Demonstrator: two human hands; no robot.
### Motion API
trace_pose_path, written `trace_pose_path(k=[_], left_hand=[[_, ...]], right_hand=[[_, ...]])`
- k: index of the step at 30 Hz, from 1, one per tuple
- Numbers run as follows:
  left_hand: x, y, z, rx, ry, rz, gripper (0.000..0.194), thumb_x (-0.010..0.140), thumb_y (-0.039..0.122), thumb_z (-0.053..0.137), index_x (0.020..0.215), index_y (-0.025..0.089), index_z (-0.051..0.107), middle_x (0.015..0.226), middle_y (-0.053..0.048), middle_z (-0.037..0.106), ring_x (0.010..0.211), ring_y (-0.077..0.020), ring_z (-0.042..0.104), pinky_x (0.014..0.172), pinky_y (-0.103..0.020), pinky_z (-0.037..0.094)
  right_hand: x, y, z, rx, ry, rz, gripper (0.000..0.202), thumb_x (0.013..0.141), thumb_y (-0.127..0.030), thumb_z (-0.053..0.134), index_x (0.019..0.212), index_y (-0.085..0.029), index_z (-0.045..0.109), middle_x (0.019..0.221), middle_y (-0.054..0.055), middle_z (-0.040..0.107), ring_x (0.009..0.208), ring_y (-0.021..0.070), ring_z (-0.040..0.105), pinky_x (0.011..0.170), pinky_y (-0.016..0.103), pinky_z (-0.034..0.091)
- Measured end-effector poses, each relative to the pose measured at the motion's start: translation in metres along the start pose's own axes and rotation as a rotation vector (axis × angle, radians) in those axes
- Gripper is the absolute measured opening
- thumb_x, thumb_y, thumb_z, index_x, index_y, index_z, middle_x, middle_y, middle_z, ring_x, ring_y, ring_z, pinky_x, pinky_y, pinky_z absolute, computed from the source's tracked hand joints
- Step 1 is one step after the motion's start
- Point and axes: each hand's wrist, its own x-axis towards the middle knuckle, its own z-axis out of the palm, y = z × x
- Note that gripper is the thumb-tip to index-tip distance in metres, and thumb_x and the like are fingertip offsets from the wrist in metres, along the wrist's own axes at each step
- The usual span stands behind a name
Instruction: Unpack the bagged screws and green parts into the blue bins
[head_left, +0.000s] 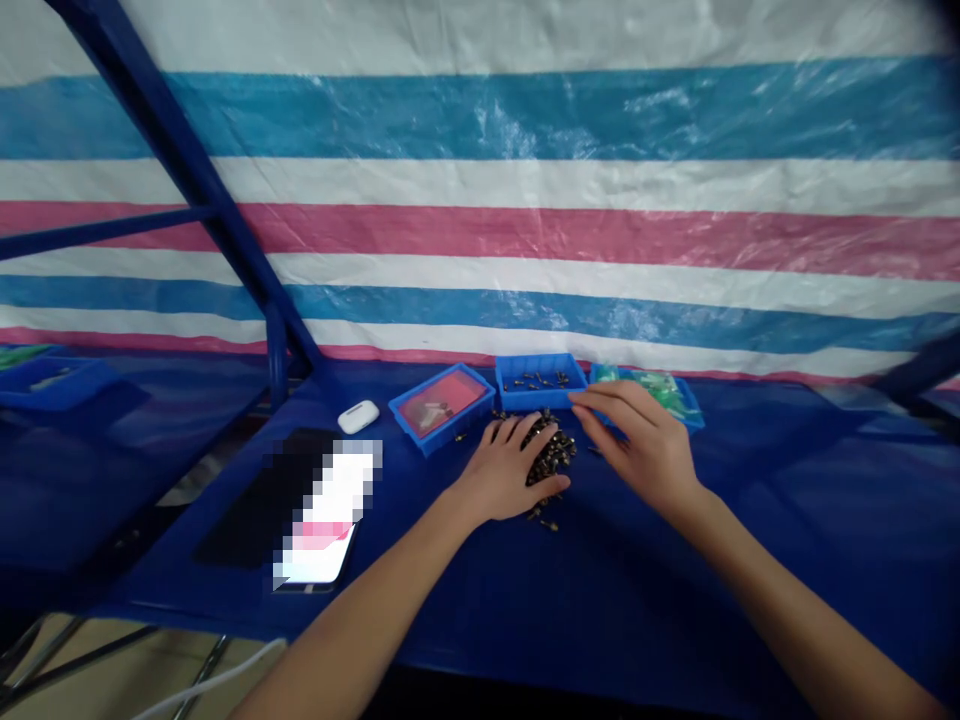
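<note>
My left hand [510, 465] lies with its fingers spread against a pile of small brass-and-dark metal parts [553, 455], too small to name. It covers the left side of the pile. My right hand [641, 440] is raised to the right of the pile, thumb and fingertips pinched together beside the front right corner of a blue bin [540, 400]. Whatever the pinch holds, if anything, is too small to make out. Several similar metal parts [561, 379] are scattered inside that bin. Behind my right hand, another blue bin holds green-and-clear plastic packets [667, 393], partly hidden.
Left of the pile, a tilted blue bin [424, 446] has a pink lining and small pale pieces. A white earphone case [358, 416] and a lit phone [330, 520] lie on the blue table [480, 610]. A blue metal frame [202, 180] rises before the striped sheet.
</note>
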Motion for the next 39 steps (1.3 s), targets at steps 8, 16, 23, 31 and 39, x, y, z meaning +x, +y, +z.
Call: trace_pose_path(k=[8, 16, 23, 31, 39], left_hand=[[-0.002, 0.000, -0.002, -0.014, 0.036, 0.025, 0.068, 0.091, 0.067, 0.031, 0.147, 0.027, 0.032, 0.151, -0.010, 0.034, 0.138, -0.0309, 0.029, 0.112, -0.052, 0.023], [0.002, -0.001, -0.012, 0.121, 0.200, -0.057, 0.048, 0.097, 0.049, 0.038, 0.133, 0.019, 0.050, 0.132, -0.013, 0.052, 0.122, -0.0294, 0.046, 0.102, -0.047, 0.038], [0.004, -0.017, -0.008, 0.239, 0.282, -0.297, 0.031, 0.097, 0.022, 0.039, 0.122, 0.018, 0.058, 0.111, -0.012, 0.062, 0.099, -0.0249, 0.061, 0.074, -0.034, 0.054], [0.005, -0.020, -0.001, 0.143, 0.269, -0.300, 0.033, 0.095, 0.019, 0.042, 0.123, 0.022, 0.059, 0.120, -0.007, 0.065, 0.104, -0.0263, 0.060, 0.079, -0.040, 0.055], [0.007, -0.017, -0.004, -0.004, 0.248, -0.233, 0.033, 0.094, 0.014, 0.042, 0.118, 0.024, 0.063, 0.115, -0.001, 0.068, 0.100, -0.0223, 0.060, 0.088, -0.039, 0.052]], right_hand=[[0.025, 0.033, 0.034, -0.012, -0.108, 0.122, 0.027, 0.095, -0.027, 0.048, 0.118, -0.020, 0.061, 0.107, 0.011, 0.064, 0.104, 0.0253, 0.060, 0.091, 0.042, 0.050], [-0.037, 0.041, 0.030, 0.020, -0.250, 0.148, 0.024, 0.096, -0.025, 0.044, 0.107, -0.022, 0.065, 0.098, 0.008, 0.066, 0.092, 0.0219, 0.063, 0.083, 0.037, 0.053], [-0.031, 0.040, 0.033, -0.337, -0.217, 0.053, 0.032, 0.095, -0.020, 0.046, 0.124, -0.024, 0.059, 0.134, 0.010, 0.056, 0.128, 0.0319, 0.043, 0.103, 0.057, 0.033], [-0.036, 0.044, 0.032, -0.437, -0.278, 0.053, 0.033, 0.097, -0.023, 0.043, 0.127, -0.024, 0.058, 0.137, 0.008, 0.055, 0.131, 0.0303, 0.041, 0.113, 0.061, 0.014], [-0.037, 0.050, 0.034, -0.392, -0.309, 0.033, 0.037, 0.096, -0.015, 0.040, 0.130, -0.020, 0.055, 0.137, 0.008, 0.055, 0.131, 0.0262, 0.044, 0.115, 0.056, 0.017]])
